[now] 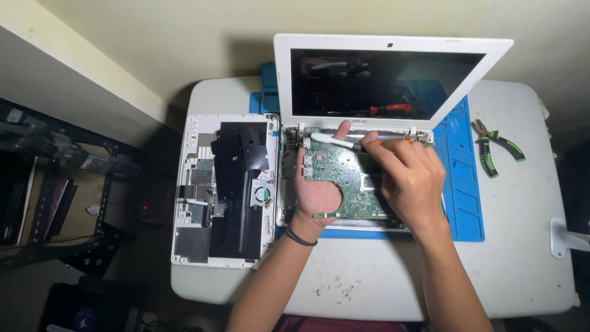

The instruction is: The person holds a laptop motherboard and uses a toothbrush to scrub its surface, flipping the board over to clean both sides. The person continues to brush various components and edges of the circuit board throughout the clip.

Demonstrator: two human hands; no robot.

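Left hand [316, 187] lies palm up under the near-left part of the green circuit board [350, 184], fingers curled up around its left edge, thumb reaching to the hinge area; so it is gripping the board. Right hand [409, 178] is closed around a thin tool, a white-handled screwdriver [332, 141], pinched at the fingertips; an orange bit shows by the knuckles, can't tell if it belongs to the tool. Board sits inside the opened white laptop base [284, 206] on the blue mat [464, 184], on the white worktop [369, 276], just below the upright screen [387, 83]. Board long axis runs left-right, roughly parallel to the hinge, ports along its left edge. Screwdriver lies near horizontal, long axis left-right, slightly tilted down to the right; the white end points left toward the left hinge. Risks, as judgement: tool tip slipping could scratch traces; board lifted at one side only could flex or pull a still-attached cable; bare palm on components. Removed bottom cover [221, 190] with the fan lies to the left; green-handled pliers [498, 147] to the right, well apart.
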